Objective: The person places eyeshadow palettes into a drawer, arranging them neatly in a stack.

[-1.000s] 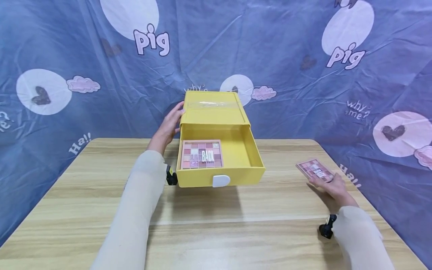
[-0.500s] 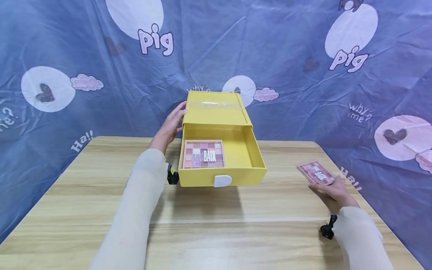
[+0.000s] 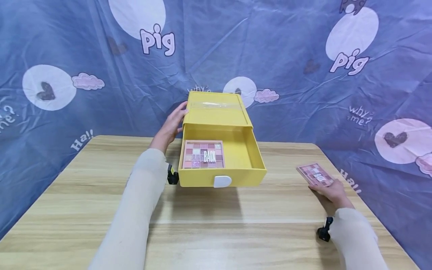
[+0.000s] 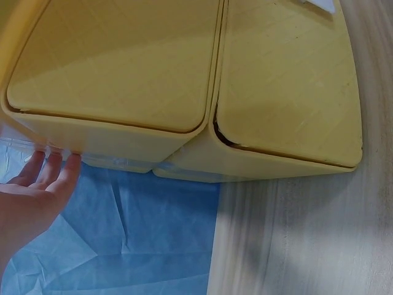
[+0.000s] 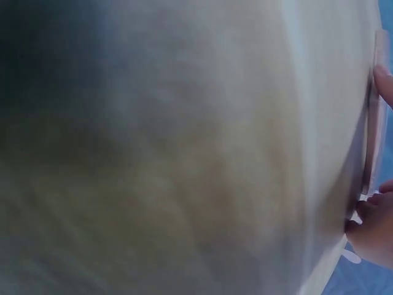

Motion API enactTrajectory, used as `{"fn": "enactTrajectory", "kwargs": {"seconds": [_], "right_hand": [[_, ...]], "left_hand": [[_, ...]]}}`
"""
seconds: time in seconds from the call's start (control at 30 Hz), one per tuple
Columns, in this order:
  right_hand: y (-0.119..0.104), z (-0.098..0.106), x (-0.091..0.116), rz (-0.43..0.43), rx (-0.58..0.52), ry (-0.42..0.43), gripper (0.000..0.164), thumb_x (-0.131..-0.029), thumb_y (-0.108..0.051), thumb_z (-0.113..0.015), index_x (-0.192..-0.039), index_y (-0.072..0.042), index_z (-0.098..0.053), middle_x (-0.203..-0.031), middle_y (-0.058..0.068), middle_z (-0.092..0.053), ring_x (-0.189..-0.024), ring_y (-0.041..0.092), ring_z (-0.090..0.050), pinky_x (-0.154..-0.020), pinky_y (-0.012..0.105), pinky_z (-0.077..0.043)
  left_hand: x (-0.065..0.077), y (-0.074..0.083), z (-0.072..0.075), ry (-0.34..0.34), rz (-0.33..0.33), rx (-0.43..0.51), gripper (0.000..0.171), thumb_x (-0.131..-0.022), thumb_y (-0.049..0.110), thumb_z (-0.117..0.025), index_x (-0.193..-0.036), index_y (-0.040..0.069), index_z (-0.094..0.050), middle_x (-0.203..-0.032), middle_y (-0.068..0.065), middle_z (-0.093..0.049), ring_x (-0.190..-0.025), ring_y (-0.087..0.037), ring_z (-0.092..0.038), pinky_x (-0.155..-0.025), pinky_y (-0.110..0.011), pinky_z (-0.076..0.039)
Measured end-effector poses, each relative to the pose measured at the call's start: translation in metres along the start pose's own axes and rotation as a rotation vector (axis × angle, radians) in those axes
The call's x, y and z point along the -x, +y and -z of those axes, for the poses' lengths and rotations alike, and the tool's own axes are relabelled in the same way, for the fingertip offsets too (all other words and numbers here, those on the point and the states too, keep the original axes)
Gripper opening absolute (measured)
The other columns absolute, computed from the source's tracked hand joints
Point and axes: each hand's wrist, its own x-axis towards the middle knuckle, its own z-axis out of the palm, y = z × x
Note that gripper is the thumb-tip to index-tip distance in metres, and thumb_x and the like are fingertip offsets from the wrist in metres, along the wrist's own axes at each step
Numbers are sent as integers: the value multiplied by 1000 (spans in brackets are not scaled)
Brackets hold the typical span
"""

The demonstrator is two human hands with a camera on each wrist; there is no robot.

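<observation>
While your left hand [image 3: 170, 125] rests its extended fingers against the left side of the yellow box [image 3: 217, 112], your right hand [image 3: 335, 192] pinches a pink palette [image 3: 315, 174] between thumb and fingers near the wooden table's [image 3: 270, 240] right edge. A second palette [image 3: 203, 154] lies in the left part of the box's open drawer [image 3: 195, 178].

Pale wood-grain table [image 3: 202, 232] with a yellow drawer box [image 3: 234, 150] on top.

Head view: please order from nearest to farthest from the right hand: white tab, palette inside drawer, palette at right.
1. Palette at right: held by the right hand.
2. White tab: leftward, on the drawer front.
3. Palette inside drawer: farther left, behind that front.
</observation>
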Motion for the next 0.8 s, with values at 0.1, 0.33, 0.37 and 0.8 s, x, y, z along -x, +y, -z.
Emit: {"fn": "enactTrajectory", "kwargs": {"seconds": [0.1,0.33,0.37,0.8], "right_hand": [[1,-2,1,-51,34,32,90,-67,-41,-69,-112,24,-26,-97,31,-39,-81,35,-44,-76,44,-36],[-5,-3,5,-133,38,5,113,-65,-47,-68,-121,26,-2,-115,41,-13,-95,45,-28,-88,52,-23],[-6,-3,6,-137,34,4,114,-64,-48,-68,-121,26,-2,-116,40,-12,-95,45,-28,-88,52,-23],[-19,-5,9,-111,112,33,103,-62,-54,-67,-111,25,-24,-101,33,-28,-87,39,-36,-81,48,-32]], "left_hand": [[0,0,0,-2,1,5,54,-82,30,-50,-133,29,-34,-132,-2,-36,-119,-17,-32,-90,-43,-28],[0,1,0,-6,4,13,54,-82,31,-50,-134,28,-33,-132,-3,-36,-119,-18,-32,-90,-43,-27],[1,1,-1,-7,4,14,54,-82,31,-50,-134,28,-33,-132,-3,-36,-119,-18,-32,-90,-43,-27],[1,1,-1,-2,0,26,52,-83,29,-49,-133,27,-34,-128,-6,-41,-116,-19,-35,-89,-43,-28]]}}
